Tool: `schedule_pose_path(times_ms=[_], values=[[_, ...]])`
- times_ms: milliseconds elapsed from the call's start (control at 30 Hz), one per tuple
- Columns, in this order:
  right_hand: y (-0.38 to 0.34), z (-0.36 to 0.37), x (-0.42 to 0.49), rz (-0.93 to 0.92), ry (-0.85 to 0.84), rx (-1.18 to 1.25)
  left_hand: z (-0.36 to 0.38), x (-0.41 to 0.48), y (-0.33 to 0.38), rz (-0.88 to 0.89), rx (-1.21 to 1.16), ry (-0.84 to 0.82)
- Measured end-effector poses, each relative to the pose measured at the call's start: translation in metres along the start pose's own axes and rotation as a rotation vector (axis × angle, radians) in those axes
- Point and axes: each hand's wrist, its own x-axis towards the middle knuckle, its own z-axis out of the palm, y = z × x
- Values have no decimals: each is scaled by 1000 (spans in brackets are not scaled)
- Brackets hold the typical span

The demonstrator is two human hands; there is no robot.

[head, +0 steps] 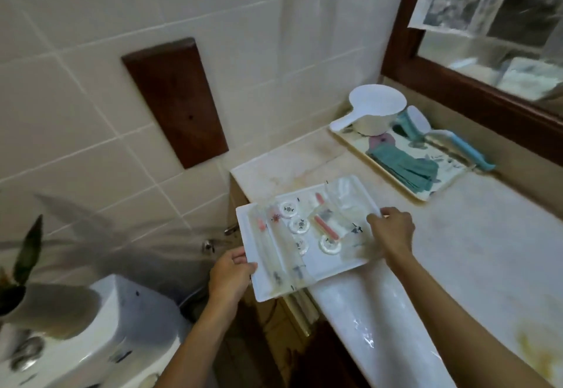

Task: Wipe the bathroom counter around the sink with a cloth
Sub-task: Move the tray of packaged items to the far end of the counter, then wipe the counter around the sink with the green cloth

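A white rectangular tray (pixel 332 268) of wrapped toiletries, round white lids and pink-handled items sits at the left end of the cream stone counter (pixel 475 244), overhanging its front corner. My left hand (pixel 231 275) grips the tray's near left corner. My right hand (pixel 393 229) holds the tray's right edge. A teal cloth (pixel 405 165) lies folded on a second tray (pixel 426 197) further back along the counter. No sink is in sight.
A white ladle-like scoop (pixel 374 110) and a blue-edged holder (pixel 466 150) rest on the far tray below the wood-framed mirror (pixel 475 92). A toilet cistern (pixel 128 323) with a potted plant (pixel 27 268) stands at lower left. A dark wooden plaque (pixel 176 101) hangs on the tiled wall.
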Motion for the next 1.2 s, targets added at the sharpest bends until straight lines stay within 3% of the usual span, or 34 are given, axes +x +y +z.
schedule_pose_path(times_ms=[233,433,700,800,900,967,1033,1200], values=[[-89,98,99,-171,-173,-176,3,101,56,-55,-37,119],[-119,150,145,-142,-287,-233,6,155,79,-129,-69,137],[-137,166,153,-176,-216,-301,4,183,93,-94,-117,84],[-131,164,152,-233,-176,-147,-3,175,99,-37,-120,185],[-129,137,159,-318,21,-144,-1,164,111,117,-15,362],[-123,111,171,-328,144,-260,12,156,118,298,89,344],[-107,90,184,-294,162,-415,32,146,119,474,148,237],[-73,50,222,-413,-121,-751,101,134,105,938,599,-230]])
